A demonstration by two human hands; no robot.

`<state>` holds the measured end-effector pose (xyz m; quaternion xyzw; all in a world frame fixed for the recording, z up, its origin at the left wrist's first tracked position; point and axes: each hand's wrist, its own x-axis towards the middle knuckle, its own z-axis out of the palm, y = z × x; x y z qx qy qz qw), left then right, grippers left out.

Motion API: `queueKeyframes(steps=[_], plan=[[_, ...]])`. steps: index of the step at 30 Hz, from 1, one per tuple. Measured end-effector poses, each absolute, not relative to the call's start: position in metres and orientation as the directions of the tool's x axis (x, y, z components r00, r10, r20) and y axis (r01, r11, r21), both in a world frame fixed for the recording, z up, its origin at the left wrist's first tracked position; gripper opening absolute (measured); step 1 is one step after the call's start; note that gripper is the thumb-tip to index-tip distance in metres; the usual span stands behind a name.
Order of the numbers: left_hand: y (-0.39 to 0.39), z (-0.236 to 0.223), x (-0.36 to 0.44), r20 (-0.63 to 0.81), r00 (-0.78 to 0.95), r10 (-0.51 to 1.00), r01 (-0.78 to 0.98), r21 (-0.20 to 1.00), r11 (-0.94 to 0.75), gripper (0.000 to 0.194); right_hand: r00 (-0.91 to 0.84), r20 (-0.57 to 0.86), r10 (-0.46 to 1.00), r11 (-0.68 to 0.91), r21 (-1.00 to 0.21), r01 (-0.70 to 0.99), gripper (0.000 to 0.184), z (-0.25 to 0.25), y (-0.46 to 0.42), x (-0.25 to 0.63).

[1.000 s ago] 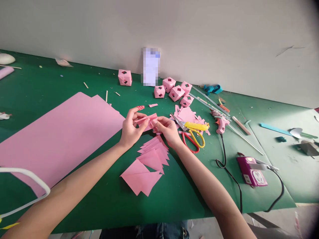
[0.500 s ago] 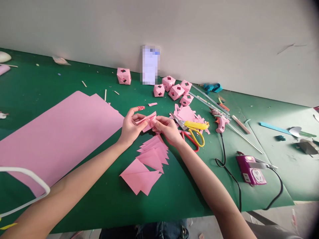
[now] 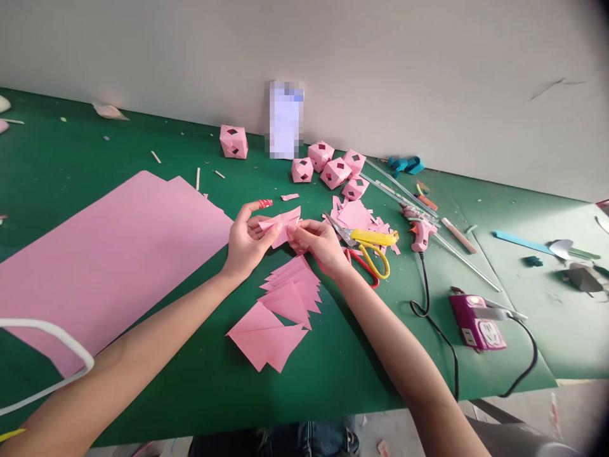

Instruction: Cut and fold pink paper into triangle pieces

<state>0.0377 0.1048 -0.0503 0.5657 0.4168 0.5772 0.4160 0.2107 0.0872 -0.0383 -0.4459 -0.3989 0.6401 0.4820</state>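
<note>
My left hand point(image 3: 247, 244) pinches a small folded piece of pink paper point(image 3: 285, 222) between thumb and fingers, its index finger raised with a red-and-white wrap on the tip. On the paper's other side, my right hand point(image 3: 318, 244) grips its right edge. Both hands hover over the table's middle. Just below them lies a fanned row of pink paper squares point(image 3: 290, 292), with creased squares point(image 3: 261, 333) at the near end. To the right of my right hand sit yellow-handled scissors point(image 3: 373, 238) and a heap of pink paper scraps point(image 3: 356, 214).
Several pink folded paper boxes point(image 3: 337, 172) and a blurred phone point(image 3: 285, 120) stand along the wall. Large pink sheets point(image 3: 128, 254) cover the left. A pink glue gun point(image 3: 422, 231), clear sticks point(image 3: 469, 263) and a purple power socket point(image 3: 478, 324) with cords lie on the right.
The pink paper has turned in my fingers and shows a wider folded face with a point to the left. The camera view has shifted slightly. Both hands keep their hold.
</note>
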Motion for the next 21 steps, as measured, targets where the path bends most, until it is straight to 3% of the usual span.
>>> queueKeyframes(steps=[16, 21], plan=[[0.1023, -0.0506, 0.0375, 0.280, 0.026, 0.960, 0.011, 0.960, -0.281, 0.046, -0.092, -0.234, 0.968, -0.249, -0.936, -0.248, 0.043, -0.0351, 0.0860, 0.2080], [0.1039, -0.0488, 0.0377, 0.281, -0.004, 0.960, 0.035, 0.959, -0.280, 0.045, -0.082, -0.186, 0.979, -0.201, -0.943, -0.265, 0.040, -0.0337, 0.0860, 0.2089]])
